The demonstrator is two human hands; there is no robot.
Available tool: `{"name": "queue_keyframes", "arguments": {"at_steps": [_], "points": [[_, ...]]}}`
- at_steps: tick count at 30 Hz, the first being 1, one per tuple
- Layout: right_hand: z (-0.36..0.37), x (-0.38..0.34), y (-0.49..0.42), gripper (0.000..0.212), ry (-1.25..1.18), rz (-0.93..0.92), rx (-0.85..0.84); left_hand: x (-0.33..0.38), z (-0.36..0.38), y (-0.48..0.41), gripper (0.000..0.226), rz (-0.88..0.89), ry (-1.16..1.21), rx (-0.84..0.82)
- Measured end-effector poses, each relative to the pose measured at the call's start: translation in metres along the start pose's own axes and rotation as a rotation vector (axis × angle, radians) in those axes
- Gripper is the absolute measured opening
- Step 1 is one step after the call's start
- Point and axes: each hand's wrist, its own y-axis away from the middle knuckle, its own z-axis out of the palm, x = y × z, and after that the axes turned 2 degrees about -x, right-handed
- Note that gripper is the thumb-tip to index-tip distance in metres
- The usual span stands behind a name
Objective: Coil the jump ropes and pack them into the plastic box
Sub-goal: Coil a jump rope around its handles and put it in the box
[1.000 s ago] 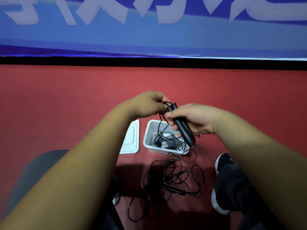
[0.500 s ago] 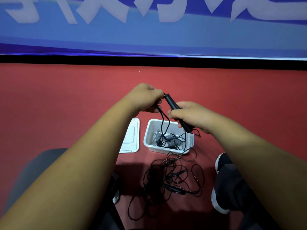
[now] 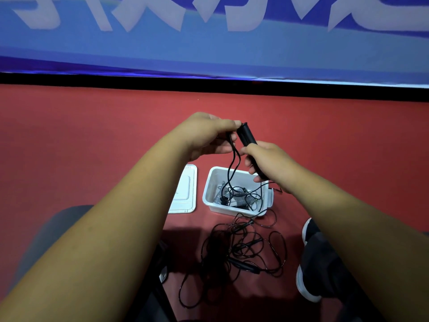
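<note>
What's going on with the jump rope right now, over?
Right hand grips rope handle. Left hand pinches its cord, hanging over white box. More ropes tangled on floor, uncoiled. Lid lies beside box.

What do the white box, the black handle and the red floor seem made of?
White box: likely plastic, smooth moulded walls, slight sheen.
Black handle: matte, perhaps rubber or foam; no shine.
Red floor: dull, even, maybe carpet or sports matting; unclear.
</note>
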Motion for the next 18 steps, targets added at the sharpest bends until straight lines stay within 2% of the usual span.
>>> {"name": "queue_keyframes", "arguments": {"at_steps": [3,6,10,15,18], "points": [[-0.001,-0.002,0.0,0.015,-0.101,-0.036,0.013,0.003,-0.006,0.002,0.018,0.05,-0.011,-0.1],[-0.003,-0.002,0.0,0.021,-0.167,-0.075,0.01,0.005,-0.006,0.003,0.018,0.153,-0.106,-0.041],[-0.002,-0.002,0.003,0.027,-0.187,-0.147,0.012,0.008,0.001,0.007,0.017,0.214,-0.091,0.038],[0.006,-0.002,0.008,0.052,-0.347,-0.178,-0.121,0.01,0.011,0.006,0.006,0.252,-0.047,0.058],[0.012,-0.002,0.01,0.051,-0.375,-0.19,-0.163,0.011,0.012,0.006,0.004,0.246,-0.027,0.064]]}}
